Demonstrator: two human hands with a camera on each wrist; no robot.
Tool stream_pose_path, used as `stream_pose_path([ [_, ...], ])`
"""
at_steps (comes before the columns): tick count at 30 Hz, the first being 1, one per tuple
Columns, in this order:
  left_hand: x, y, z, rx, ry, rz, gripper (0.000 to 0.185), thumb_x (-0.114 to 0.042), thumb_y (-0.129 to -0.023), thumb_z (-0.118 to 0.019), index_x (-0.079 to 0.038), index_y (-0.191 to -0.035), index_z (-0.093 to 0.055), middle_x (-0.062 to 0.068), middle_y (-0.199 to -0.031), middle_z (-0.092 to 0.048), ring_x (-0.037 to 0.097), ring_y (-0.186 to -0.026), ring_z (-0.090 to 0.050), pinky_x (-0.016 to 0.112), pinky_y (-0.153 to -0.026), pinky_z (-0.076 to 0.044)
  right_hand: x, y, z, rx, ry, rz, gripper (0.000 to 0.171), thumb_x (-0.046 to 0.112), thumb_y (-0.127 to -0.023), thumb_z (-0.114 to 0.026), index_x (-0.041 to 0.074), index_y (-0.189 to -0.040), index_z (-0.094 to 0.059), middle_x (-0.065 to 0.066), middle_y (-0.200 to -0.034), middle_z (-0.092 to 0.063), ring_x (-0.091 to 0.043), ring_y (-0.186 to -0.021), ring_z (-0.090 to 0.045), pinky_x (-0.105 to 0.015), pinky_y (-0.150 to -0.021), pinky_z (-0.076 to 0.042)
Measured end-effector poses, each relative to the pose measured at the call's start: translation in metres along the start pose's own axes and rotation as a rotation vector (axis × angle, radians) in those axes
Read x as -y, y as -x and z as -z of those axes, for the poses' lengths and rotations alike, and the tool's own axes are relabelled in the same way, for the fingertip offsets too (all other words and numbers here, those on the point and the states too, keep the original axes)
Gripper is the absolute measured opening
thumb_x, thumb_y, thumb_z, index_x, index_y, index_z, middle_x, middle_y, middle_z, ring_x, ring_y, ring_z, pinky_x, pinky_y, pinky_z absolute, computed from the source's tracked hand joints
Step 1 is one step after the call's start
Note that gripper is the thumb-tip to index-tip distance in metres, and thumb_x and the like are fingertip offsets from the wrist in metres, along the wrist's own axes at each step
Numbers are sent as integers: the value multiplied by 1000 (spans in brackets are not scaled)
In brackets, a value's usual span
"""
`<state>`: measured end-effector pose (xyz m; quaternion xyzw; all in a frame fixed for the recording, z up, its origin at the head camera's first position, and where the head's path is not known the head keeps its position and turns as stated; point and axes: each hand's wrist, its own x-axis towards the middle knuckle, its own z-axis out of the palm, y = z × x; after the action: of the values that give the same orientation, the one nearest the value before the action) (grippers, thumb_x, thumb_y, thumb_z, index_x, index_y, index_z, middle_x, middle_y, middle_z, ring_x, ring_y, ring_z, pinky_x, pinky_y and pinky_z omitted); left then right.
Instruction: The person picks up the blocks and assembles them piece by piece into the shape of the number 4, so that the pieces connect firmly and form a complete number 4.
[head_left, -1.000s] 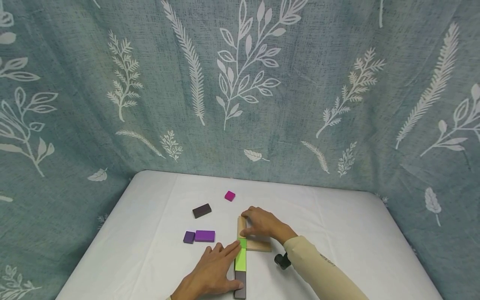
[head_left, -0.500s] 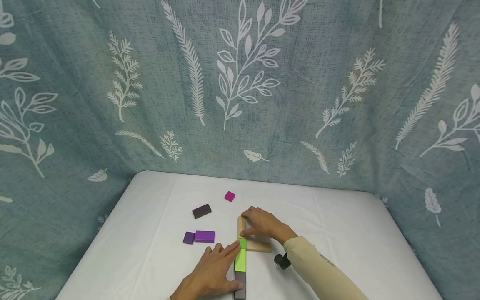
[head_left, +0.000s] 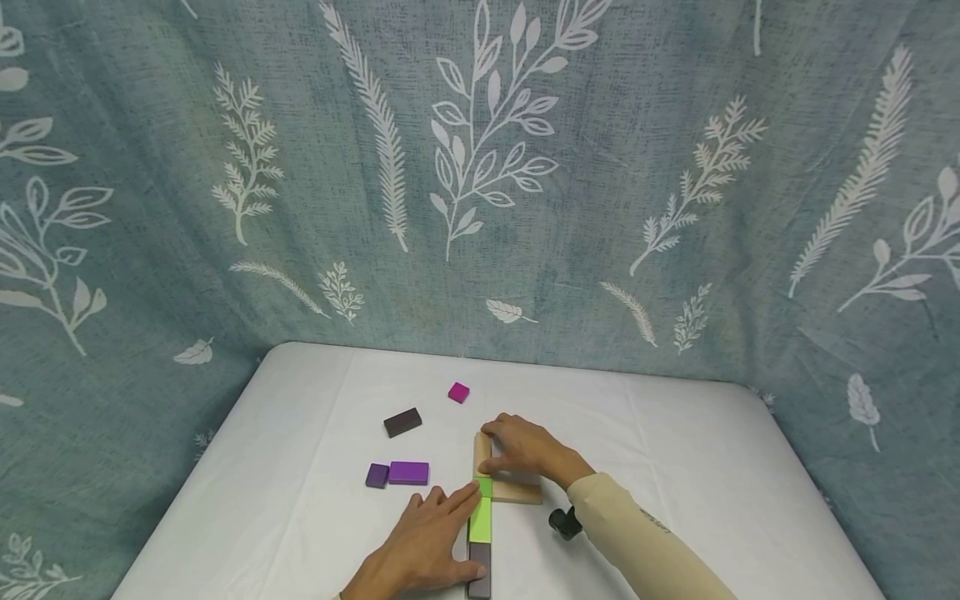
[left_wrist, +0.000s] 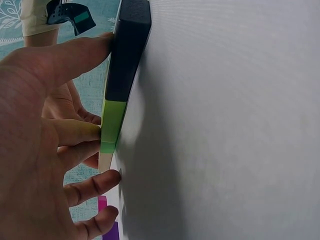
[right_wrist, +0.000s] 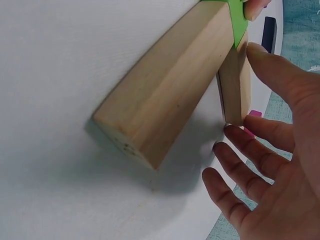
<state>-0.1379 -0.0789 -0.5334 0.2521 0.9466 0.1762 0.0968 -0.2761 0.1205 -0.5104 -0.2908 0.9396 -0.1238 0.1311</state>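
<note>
A row of blocks lies on the white table: a dark grey block (head_left: 481, 555), a lime block (head_left: 481, 523), a small green block (head_left: 486, 486) and a bare wooden block (head_left: 482, 450) at the far end. Another wooden block (right_wrist: 165, 82) juts out to the right from the green one. My left hand (head_left: 423, 542) rests beside the row, its thumb (left_wrist: 87, 54) on the dark block and its extended index fingertip at the green blocks. My right hand (head_left: 528, 446) holds the far wooden block lengthwise, thumb at its near end and index finger at its far end.
To the left lie a purple block (head_left: 408, 473), a small dark purple block (head_left: 377, 476) and a dark brown block (head_left: 402, 422). A magenta cube (head_left: 459, 392) sits farther back. A leaf-patterned curtain (head_left: 420, 275) hangs behind the table. A black device (head_left: 564, 523) shows beneath the right sleeve.
</note>
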Motion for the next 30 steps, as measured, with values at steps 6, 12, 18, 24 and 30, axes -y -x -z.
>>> stream_pose_path([
  [6,0,0,0,-8,-8,-12,94,-68,-80,-72,-17,-155,-44,-7,-160,-38,20,-113,-49,50,-93,-41,0,3,2,1,5,14,72,53,-86,-77,7,-138,-59,-10,-129,-61,-24,-117,-59,-45,-99,-48],
  [12,-1,0,2,-6,-13,-10,94,-68,-79,-71,-18,-155,-44,-7,-160,-37,19,-112,-48,47,-91,-40,0,8,5,-9,13,22,74,54,-86,-75,7,-141,-57,-10,-136,-60,-26,-125,-56,-46,-103,-46],
  [18,-1,0,2,1,-13,-4,94,-68,-80,-71,-18,-155,-44,-8,-160,-37,19,-112,-48,45,-90,-40,0,14,2,-30,15,35,76,55,-87,-74,7,-142,-56,-11,-141,-57,-28,-130,-53,-49,-104,-45],
  [24,0,-1,-1,2,-6,2,94,-67,-80,-71,-18,-155,-43,-9,-160,-37,19,-112,-48,44,-90,-39,-1,20,1,-43,-9,47,78,55,-88,-74,7,-145,-53,-13,-145,-54,-31,-134,-49,-50,-106,-42],
  [30,1,0,-1,-16,-9,-13,95,-67,-80,-71,-18,-156,-42,-8,-160,-37,15,-104,-44,38,-84,-37,1,30,0,-28,-34,40,82,54,-89,-73,7,-151,-46,-10,-154,-46,-29,-142,-41,-48,-113,-35],
])
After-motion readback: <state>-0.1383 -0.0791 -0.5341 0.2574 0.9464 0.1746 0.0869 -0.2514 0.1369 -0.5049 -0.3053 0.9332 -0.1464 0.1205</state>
